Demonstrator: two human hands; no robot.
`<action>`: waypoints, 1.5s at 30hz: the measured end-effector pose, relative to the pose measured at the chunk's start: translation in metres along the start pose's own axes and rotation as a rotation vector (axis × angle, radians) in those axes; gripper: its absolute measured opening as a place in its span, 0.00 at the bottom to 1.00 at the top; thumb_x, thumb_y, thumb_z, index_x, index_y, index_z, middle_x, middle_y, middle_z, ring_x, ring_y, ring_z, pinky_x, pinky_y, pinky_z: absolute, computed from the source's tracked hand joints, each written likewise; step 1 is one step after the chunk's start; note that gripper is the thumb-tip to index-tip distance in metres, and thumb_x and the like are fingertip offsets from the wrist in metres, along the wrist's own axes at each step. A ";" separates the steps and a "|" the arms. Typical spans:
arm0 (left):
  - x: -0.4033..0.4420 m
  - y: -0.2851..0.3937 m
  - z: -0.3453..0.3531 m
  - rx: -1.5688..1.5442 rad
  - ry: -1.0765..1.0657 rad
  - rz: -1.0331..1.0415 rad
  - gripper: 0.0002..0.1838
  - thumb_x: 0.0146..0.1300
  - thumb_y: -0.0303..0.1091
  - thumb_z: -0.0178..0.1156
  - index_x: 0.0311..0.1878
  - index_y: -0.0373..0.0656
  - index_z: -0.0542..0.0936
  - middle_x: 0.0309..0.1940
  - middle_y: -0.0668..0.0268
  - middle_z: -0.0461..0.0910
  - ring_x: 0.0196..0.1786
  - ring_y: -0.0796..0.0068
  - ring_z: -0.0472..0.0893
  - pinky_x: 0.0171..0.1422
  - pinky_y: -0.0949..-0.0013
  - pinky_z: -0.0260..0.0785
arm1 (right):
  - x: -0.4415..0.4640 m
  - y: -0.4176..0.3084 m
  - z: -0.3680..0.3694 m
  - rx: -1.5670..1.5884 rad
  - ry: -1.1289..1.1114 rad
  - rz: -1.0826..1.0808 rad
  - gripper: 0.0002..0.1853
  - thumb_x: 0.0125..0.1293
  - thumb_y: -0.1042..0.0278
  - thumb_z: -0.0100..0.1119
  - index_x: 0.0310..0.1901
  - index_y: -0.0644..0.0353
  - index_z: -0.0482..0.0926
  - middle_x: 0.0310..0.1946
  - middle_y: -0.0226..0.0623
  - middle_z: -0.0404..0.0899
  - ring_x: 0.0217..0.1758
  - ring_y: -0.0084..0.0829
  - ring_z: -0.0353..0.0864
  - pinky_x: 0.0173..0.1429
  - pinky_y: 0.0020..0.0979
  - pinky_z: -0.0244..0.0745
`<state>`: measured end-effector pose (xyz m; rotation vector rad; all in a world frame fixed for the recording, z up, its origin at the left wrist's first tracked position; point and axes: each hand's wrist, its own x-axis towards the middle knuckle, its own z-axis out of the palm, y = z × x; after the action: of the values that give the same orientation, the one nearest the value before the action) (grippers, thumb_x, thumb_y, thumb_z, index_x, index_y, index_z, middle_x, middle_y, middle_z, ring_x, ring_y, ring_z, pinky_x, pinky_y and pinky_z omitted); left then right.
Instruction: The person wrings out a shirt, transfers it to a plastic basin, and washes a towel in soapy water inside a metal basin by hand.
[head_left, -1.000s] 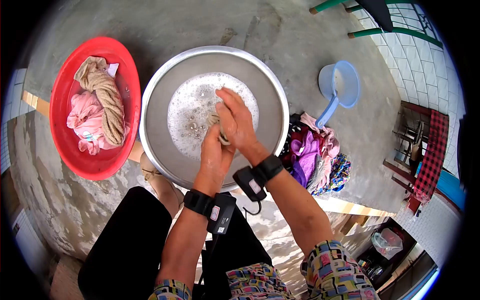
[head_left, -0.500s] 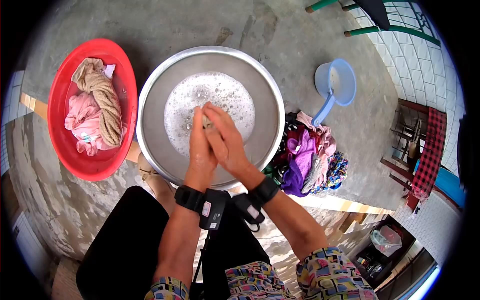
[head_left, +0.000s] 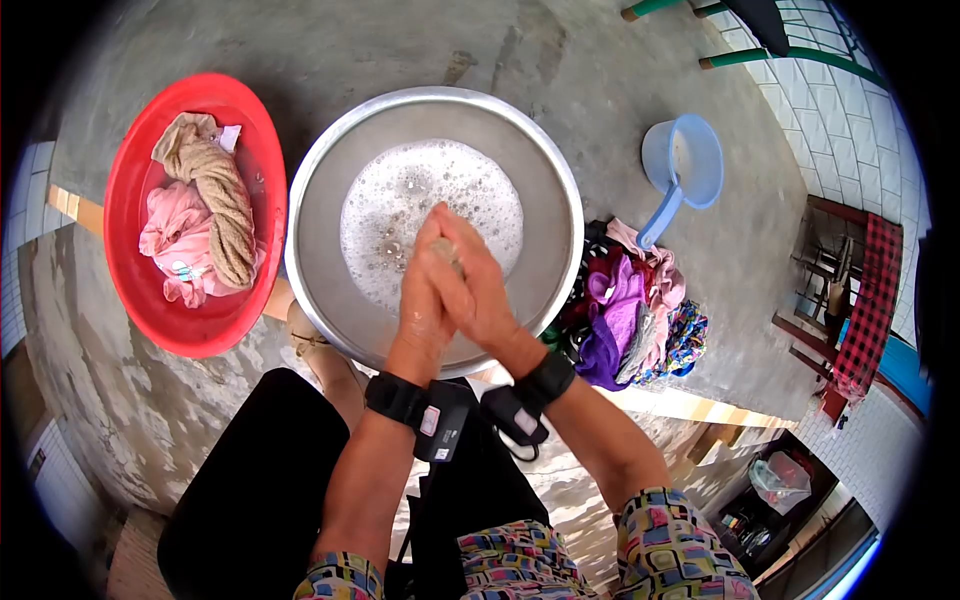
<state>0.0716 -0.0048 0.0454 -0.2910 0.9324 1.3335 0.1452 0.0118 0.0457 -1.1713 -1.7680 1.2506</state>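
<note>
Over the wide metal basin (head_left: 322,270), my left hand (head_left: 424,300) and my right hand (head_left: 482,290) are pressed together, palm against palm, fingers pointing away from me. A small pale, greyish thing (head_left: 452,252) shows between them; the hands cover most of it, and I cannot tell its kind. White suds (head_left: 400,190) float on the water under my fingertips. Both wrists carry black straps with small boxes.
Left of the basin, a red tub (head_left: 125,250) holds a twisted beige cloth (head_left: 225,225) and pink clothing (head_left: 178,225). To the right lie a heap of coloured clothes (head_left: 625,310) and a blue dipper (head_left: 705,165). A wooden chair (head_left: 815,330) stands farther right.
My hands stay pressed together but have shifted against each other, the right one turning slightly over the pale thing. The whole view has moved a little, so everything sits farther right.
</note>
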 end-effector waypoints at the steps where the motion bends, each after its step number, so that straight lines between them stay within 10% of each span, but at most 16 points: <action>1: 0.003 -0.010 -0.003 -0.022 -0.039 0.011 0.26 0.68 0.49 0.43 0.63 0.43 0.60 0.57 0.62 0.64 0.60 0.71 0.65 0.59 0.67 0.65 | 0.013 0.008 -0.004 0.002 0.004 -0.002 0.22 0.59 0.65 0.49 0.55 0.61 0.68 0.55 0.50 0.66 0.60 0.50 0.63 0.64 0.40 0.54; 3: 0.001 -0.006 0.004 -0.076 -0.028 -0.001 0.25 0.67 0.49 0.44 0.62 0.43 0.61 0.56 0.63 0.65 0.58 0.71 0.67 0.58 0.66 0.65 | 0.044 0.026 -0.014 -0.102 -0.047 0.244 0.22 0.60 0.67 0.47 0.57 0.64 0.66 0.61 0.53 0.61 0.65 0.46 0.60 0.67 0.37 0.52; 20: 0.002 0.010 0.006 0.019 0.047 0.021 0.26 0.68 0.50 0.42 0.63 0.45 0.61 0.57 0.60 0.66 0.60 0.70 0.66 0.63 0.67 0.59 | -0.013 -0.012 0.004 -0.023 0.049 -0.078 0.22 0.60 0.66 0.48 0.55 0.65 0.68 0.57 0.56 0.63 0.62 0.51 0.62 0.65 0.39 0.55; 23: 0.002 -0.013 0.001 -0.088 -0.036 -0.045 0.24 0.68 0.48 0.41 0.61 0.42 0.63 0.56 0.63 0.67 0.59 0.70 0.67 0.62 0.67 0.60 | 0.049 0.023 -0.018 0.009 -0.006 0.215 0.21 0.59 0.67 0.48 0.55 0.63 0.68 0.57 0.56 0.63 0.63 0.52 0.60 0.66 0.43 0.51; 30: -0.004 0.014 0.009 0.004 0.026 0.006 0.24 0.68 0.46 0.41 0.64 0.48 0.59 0.57 0.65 0.66 0.59 0.74 0.66 0.60 0.68 0.62 | -0.012 -0.028 0.005 -0.048 0.043 -0.021 0.17 0.61 0.66 0.44 0.48 0.66 0.73 0.56 0.53 0.66 0.60 0.53 0.64 0.64 0.39 0.57; 45: -0.002 -0.006 0.011 0.045 -0.186 0.080 0.24 0.67 0.45 0.44 0.63 0.47 0.61 0.57 0.64 0.65 0.58 0.72 0.67 0.61 0.65 0.62 | 0.035 0.028 -0.014 -0.081 -0.031 0.240 0.23 0.61 0.61 0.47 0.55 0.67 0.67 0.58 0.54 0.62 0.65 0.50 0.57 0.68 0.45 0.46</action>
<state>0.0813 -0.0001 0.0516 -0.0939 0.8235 1.3859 0.1528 0.0529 0.0249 -1.4522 -1.7546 1.3498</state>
